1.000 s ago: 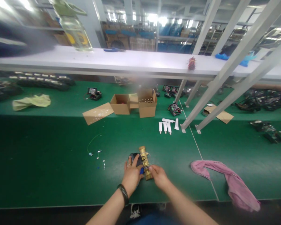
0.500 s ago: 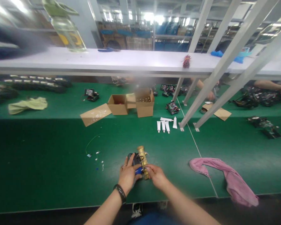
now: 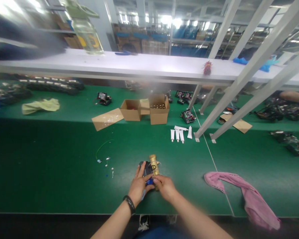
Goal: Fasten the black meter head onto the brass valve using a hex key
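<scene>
On the green bench top in front of me lies a brass pipe body (image 3: 152,160) with a black housing (image 3: 147,168) along its left side. My left hand (image 3: 137,186) lies over the housing, fingers along its top and thumb near a blue part (image 3: 149,181). The fingers of my right hand (image 3: 165,188) are pinched together at the lower brass end, beside the blue part; what they pinch is hidden. A thin wire loop shows on the brass between the hands.
Small scraps (image 3: 107,162) lie left of my hands, a pink cloth (image 3: 251,196) right. Beyond are white tubes (image 3: 177,135), cardboard boxes (image 3: 159,114), a cardboard sheet (image 3: 107,119) and a yellow cloth (image 3: 41,106). Metal posts (image 3: 223,103) rise on the right beside a raised white shelf (image 3: 149,63).
The whole view has shifted slightly, so most things appear further right. My right fingers have moved slightly up along the brass body. A co-worker's hand behind the posts is out of sight.
</scene>
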Motion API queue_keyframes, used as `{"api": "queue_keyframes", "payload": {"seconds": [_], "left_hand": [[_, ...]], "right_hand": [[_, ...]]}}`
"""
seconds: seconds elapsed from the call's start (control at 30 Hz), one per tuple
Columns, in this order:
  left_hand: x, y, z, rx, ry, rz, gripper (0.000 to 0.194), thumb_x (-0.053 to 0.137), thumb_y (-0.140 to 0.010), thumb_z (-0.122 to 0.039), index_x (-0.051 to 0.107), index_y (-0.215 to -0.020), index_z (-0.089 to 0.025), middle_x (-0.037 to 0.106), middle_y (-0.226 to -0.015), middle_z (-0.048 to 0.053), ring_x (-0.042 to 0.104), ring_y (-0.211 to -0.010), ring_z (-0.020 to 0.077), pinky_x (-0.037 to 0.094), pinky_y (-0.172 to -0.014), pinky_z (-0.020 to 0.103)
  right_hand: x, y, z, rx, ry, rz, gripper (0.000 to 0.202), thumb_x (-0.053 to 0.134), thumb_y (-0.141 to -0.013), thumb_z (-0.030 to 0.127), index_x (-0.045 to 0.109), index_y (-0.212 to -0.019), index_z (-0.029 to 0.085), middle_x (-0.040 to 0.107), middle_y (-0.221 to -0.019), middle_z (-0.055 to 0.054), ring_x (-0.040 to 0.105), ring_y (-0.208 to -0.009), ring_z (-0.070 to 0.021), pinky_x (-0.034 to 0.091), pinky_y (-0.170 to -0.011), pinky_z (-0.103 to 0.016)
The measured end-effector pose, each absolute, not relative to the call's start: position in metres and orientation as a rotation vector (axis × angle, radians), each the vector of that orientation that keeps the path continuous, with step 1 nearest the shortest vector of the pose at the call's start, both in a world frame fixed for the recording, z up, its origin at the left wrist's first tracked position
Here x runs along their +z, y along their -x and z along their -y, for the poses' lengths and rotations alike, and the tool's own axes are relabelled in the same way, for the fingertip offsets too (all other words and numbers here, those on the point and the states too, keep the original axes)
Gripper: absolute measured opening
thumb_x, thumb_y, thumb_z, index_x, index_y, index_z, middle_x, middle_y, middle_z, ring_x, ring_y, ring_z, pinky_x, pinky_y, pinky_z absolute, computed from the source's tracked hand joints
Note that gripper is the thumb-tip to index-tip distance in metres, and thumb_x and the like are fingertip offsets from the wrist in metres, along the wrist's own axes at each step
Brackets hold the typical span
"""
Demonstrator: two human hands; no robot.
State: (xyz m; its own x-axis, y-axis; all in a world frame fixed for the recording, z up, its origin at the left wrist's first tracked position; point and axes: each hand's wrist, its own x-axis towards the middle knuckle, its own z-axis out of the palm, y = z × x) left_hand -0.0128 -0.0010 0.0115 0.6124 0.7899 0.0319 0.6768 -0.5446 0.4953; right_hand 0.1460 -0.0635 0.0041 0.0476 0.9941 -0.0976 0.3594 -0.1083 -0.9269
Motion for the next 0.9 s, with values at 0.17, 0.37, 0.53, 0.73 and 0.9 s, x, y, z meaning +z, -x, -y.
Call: {"api": "queue_keyframes", "payload": {"seconds": [0.17, 0.37, 0.53, 0.73, 0.9], "left_hand": [[0.008, 0.021, -0.002, 0.371, -2.425, -1.045, 0.046, 0.066, -0.073, -0.025, 0.054, -0.117, -0.033, -0.007, -0.147, -0.005, 0.002, -0.132, 0.0354, 0.024, -0.104, 0.051], [0.009, 0.019, -0.002, 0.426, -2.42, -1.045, 0.032, 0.057, -0.08, -0.025, 0.058, -0.112, -0.032, -0.006, -0.147, -0.005, -0.001, -0.132, 0.0348, 0.022, -0.105, 0.051], [0.008, 0.018, -0.001, 0.465, -2.429, -1.049, 0.031, 0.059, -0.079, -0.027, 0.06, -0.109, -0.031, 0.0, -0.147, -0.003, 0.0, -0.132, 0.0367, 0.023, -0.103, 0.053], [0.008, 0.02, 0.0, 0.454, -2.408, -1.086, 0.032, 0.059, -0.079, -0.03, 0.059, -0.111, -0.03, 0.001, -0.147, -0.003, 0.003, -0.131, 0.0372, 0.024, -0.103, 0.053], [0.004, 0.028, 0.008, 0.35, -2.326, -1.101, 0.039, 0.06, -0.074, -0.047, 0.059, -0.11, -0.032, -0.007, -0.147, -0.005, -0.002, -0.131, 0.039, 0.018, -0.104, 0.055]], "right_hand": [[0.011, -0.151, 0.059, 0.967, 1.676, 1.596, 0.028, 0.042, -0.086, 0.036, 0.065, -0.102, 0.029, 0.068, -0.095, 0.0, 0.06, -0.082, -0.0154, 0.043, -0.074, -0.024], [0.015, -0.163, 0.048, 1.093, 1.652, 1.706, 0.026, 0.044, -0.085, 0.033, 0.066, -0.1, 0.03, 0.069, -0.093, 0.002, 0.061, -0.075, -0.0123, 0.043, -0.069, -0.02], [0.021, -0.171, 0.038, 1.06, 1.611, 1.901, 0.025, 0.049, -0.082, 0.033, 0.066, -0.101, 0.032, 0.068, -0.097, 0.003, 0.06, -0.088, -0.0145, 0.041, -0.077, -0.02], [0.029, -0.165, 0.041, 1.025, 1.617, 1.848, 0.025, 0.047, -0.082, 0.033, 0.067, -0.098, 0.032, 0.068, -0.095, 0.0, 0.06, -0.086, -0.0174, 0.041, -0.076, -0.024], [0.035, -0.155, 0.049, 1.183, 1.607, 1.756, 0.029, 0.043, -0.081, 0.037, 0.069, -0.094, 0.032, 0.069, -0.093, -0.003, 0.061, -0.085, -0.0202, 0.043, -0.075, -0.026]]}}
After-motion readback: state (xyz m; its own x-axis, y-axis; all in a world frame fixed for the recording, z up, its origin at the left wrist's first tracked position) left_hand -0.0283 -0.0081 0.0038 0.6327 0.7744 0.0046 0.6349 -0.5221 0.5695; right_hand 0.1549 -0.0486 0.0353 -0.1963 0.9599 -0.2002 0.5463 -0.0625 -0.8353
